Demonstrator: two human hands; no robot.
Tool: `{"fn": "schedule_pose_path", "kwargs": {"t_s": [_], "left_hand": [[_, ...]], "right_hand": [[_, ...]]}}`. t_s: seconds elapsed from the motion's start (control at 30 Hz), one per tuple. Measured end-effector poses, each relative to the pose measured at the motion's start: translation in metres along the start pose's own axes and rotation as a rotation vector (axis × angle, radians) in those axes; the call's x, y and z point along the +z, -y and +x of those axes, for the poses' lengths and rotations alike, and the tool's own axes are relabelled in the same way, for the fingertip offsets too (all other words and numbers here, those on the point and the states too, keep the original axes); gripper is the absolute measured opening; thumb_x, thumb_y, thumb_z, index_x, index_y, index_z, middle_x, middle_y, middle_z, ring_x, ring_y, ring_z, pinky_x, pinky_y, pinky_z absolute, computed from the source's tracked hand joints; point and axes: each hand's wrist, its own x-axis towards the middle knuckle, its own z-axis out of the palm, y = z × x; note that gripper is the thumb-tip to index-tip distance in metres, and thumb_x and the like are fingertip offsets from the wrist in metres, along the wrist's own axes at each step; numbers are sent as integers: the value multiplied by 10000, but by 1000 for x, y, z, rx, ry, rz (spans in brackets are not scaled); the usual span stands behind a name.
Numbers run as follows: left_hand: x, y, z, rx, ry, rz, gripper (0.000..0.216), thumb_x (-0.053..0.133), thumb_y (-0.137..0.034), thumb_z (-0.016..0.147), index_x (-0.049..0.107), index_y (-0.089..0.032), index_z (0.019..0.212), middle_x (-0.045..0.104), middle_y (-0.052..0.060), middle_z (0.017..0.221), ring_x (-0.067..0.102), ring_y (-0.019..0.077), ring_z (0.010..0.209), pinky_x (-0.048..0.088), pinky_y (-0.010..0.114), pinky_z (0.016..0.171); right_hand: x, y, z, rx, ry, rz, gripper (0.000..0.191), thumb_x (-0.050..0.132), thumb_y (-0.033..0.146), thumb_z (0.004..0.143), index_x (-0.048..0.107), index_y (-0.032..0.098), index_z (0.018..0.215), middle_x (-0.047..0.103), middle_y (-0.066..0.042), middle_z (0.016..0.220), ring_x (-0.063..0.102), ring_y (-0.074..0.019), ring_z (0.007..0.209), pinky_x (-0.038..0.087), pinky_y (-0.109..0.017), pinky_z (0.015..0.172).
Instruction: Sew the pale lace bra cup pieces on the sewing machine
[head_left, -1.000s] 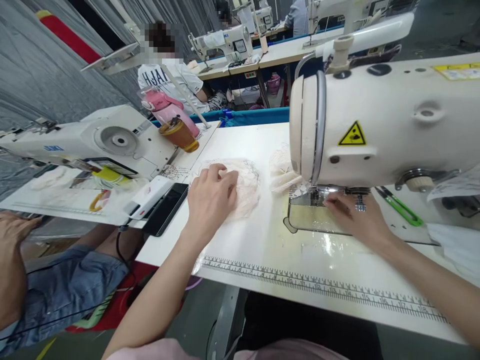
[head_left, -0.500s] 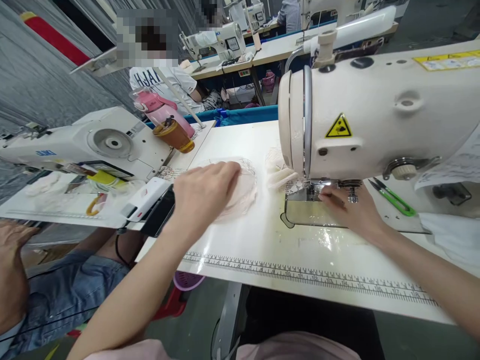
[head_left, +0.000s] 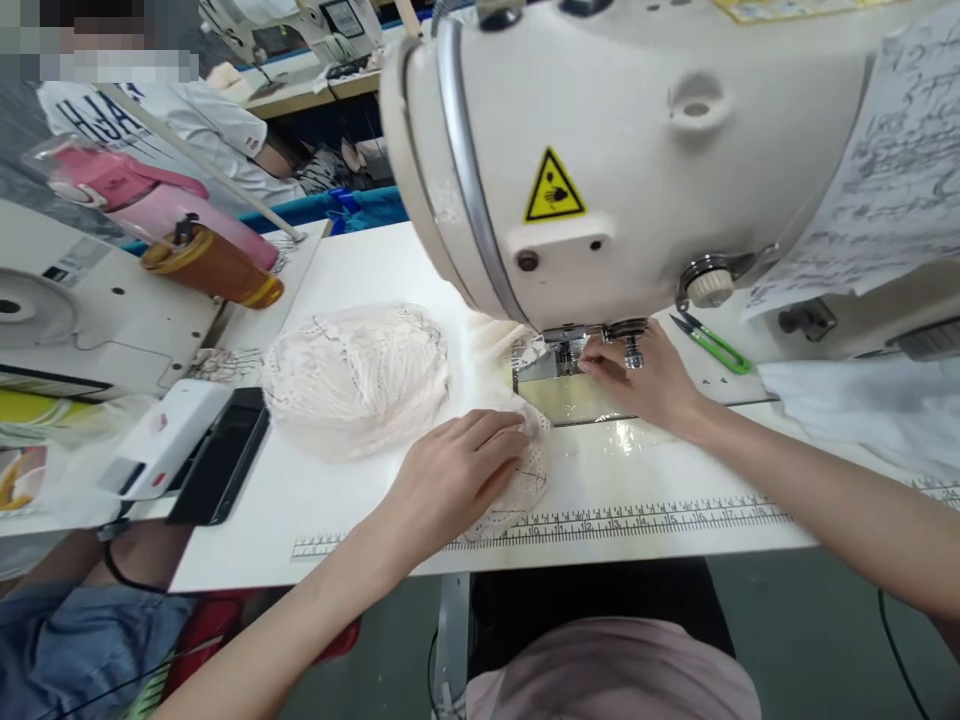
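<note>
My left hand [head_left: 457, 470] rests, fingers bent, on a pale lace piece [head_left: 517, 480] near the table's front edge, gripping its top. My right hand [head_left: 645, 385] sits just right of the presser foot [head_left: 574, 345] of the white sewing machine [head_left: 637, 150], fingertips pinched at fabric under the foot. A stack of pale lace pieces [head_left: 356, 380] lies to the left of my left hand, apart from it.
Green thread snips [head_left: 712, 340] lie behind my right hand. A black phone [head_left: 221, 460] and a white device [head_left: 161, 440] sit at the table's left edge. Pink and brown bottles [head_left: 202, 260] stand on the neighbouring table. White cloth [head_left: 847, 410] lies at right. Another person sits beyond.
My left hand left the lace stack and moved right and toward me, bringing one lace piece to the front of the machine. The camera moved closer. My right hand stayed by the presser foot.
</note>
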Motion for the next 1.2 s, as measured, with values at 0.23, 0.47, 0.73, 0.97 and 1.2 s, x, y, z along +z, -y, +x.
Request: {"fn": "schedule_pose_path", "kwargs": {"t_s": [0.23, 0.47, 0.73, 0.97, 1.2], "left_hand": [[2, 10, 11, -456, 39, 232, 294, 526, -428, 933, 629, -159, 994, 672, 84, 788, 637, 255, 723, 342, 277, 428], [2, -3, 19, -398, -97, -582, 166, 540, -392, 927, 550, -228, 946, 663, 47, 943, 630, 173, 812, 461, 244, 532], [14, -1, 29, -567, -163, -624, 280, 514, -293, 935, 499, -254, 1212, 624, -17, 763, 420, 74, 441, 359, 219, 415], [20, 0, 28, -121, -252, 112, 268, 466, -205, 965, 584, -196, 1206, 637, 117, 1286, 654, 269, 1069, 551, 422, 832], [43, -8, 39, 146, -181, 198, 372, 482, -241, 976, 573, -75, 1298, 593, 159, 1345, 571, 289, 1250, 560, 421, 960]], "right_hand": [[-2, 2, 0, -6, 40, -26, 300, 408, 299, 969, 668, 257, 825, 709, -12, 890, 607, -227, 955, 384, -383, 866], [-7, 5, 1, -47, 93, 245, 297, 393, 364, 986, 656, 236, 933, 723, -15, 947, 628, -206, 936, 396, -405, 943], [-20, 17, -5, 77, 363, 663, 148, 589, 364, 869, 606, 225, 820, 634, -35, 1244, 631, -181, 1055, 484, -328, 885], [-6, 5, -3, 66, 18, 153, 134, 514, 238, 895, 646, 243, 918, 726, -1, 931, 639, -207, 901, 442, -391, 870], [-7, 6, -9, -363, 51, -314, 360, 394, 85, 909, 705, 249, 985, 748, 32, 1024, 632, -175, 847, 411, -355, 856]]}}
